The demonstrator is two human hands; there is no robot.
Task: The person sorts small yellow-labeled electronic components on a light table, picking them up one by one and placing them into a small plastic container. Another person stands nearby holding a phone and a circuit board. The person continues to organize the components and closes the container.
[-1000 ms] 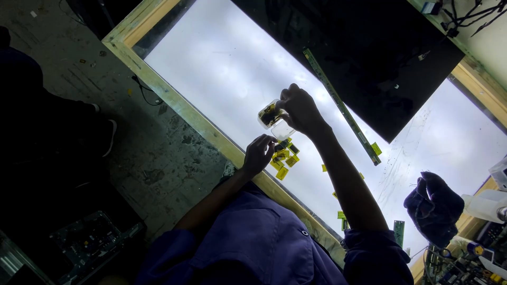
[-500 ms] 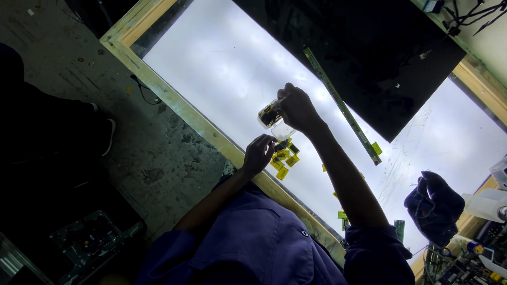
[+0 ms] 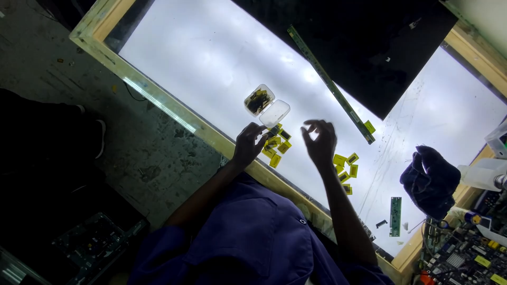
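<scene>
Head view: the left hand [image 3: 248, 145] pinches a small yellow chip [image 3: 270, 133] beside the open clear case [image 3: 266, 105]. The right hand [image 3: 319, 141] hovers empty, fingers loosely curled.

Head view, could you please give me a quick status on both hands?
Left hand pinching among small yellow flat chips. Right hand empty, open. Small clear open plastic case lies apart.
</scene>
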